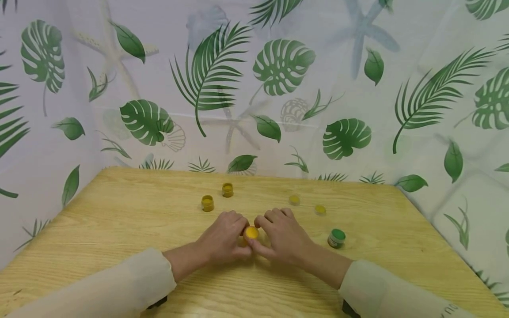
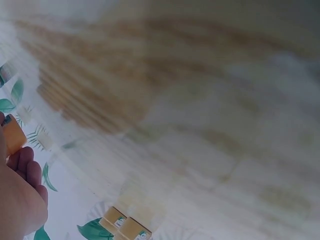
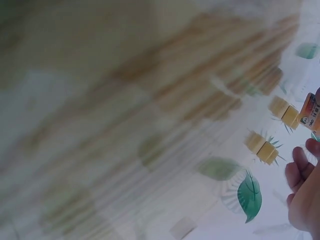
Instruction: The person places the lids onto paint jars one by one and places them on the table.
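Both hands meet at a small jar of yellow-orange paint [image 1: 251, 232] near the middle of the table. My left hand [image 1: 223, 237] grips its left side with curled fingers. From the right, my right hand [image 1: 283, 234] holds it, thumb at the near rim and fingers bent behind. In the left wrist view the orange jar [image 2: 13, 134] shows at the left edge above the fingers. The right wrist view catches the printed label of the same jar [image 3: 310, 114] at its right edge. Much of the jar's body is hidden by the hands.
Two ochre-yellow paint jars [image 1: 207, 203] [image 1: 227, 190] stand behind the left hand. Two small yellowish round lids [image 1: 294, 200] [image 1: 320, 210] lie beyond the right hand. A green paint jar [image 1: 337, 238] is right of it. A leaf-printed cloth [image 1: 302, 145] hangs along the wooden table's [image 1: 139, 194] back edge.
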### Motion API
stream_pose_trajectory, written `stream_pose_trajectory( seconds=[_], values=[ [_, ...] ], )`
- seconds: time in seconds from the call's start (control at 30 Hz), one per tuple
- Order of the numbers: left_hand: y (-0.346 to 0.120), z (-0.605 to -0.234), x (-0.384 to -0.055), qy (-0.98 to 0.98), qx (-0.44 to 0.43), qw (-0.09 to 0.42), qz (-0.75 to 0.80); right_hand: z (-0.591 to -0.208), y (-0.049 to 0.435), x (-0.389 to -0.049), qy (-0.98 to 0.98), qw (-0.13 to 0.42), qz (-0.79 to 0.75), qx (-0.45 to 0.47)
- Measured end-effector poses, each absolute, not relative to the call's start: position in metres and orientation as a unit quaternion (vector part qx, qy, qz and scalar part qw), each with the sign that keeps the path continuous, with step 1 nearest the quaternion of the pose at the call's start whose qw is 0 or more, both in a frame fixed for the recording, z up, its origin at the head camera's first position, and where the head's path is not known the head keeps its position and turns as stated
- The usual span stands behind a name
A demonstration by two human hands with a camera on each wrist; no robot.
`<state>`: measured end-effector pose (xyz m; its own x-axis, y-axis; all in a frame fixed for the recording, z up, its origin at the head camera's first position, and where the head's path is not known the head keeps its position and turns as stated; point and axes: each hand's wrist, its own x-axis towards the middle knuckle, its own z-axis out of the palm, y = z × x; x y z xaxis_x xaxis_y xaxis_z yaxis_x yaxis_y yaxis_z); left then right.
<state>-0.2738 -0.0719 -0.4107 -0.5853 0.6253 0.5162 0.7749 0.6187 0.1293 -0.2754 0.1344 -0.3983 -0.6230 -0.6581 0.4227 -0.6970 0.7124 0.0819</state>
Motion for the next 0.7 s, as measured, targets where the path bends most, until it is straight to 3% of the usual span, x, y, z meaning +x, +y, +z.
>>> stream_pose_trajectory(
  seconds=[0.47, 0.7],
  values=[
    [-0.0722, -0.4131, -0.2756, -0.862, -0.418, 0.271, -0.087, -0.3981, 0.1317, -0.2724, -0.882, 0.222, 0.043, 0.414],
    [-0.0719, -0.4118, -0.2739, -0.862, -0.421, 0.275, -0.062, -0.3980, 0.1308, -0.2730, -0.881, 0.227, 0.044, 0.414]
  ],
)
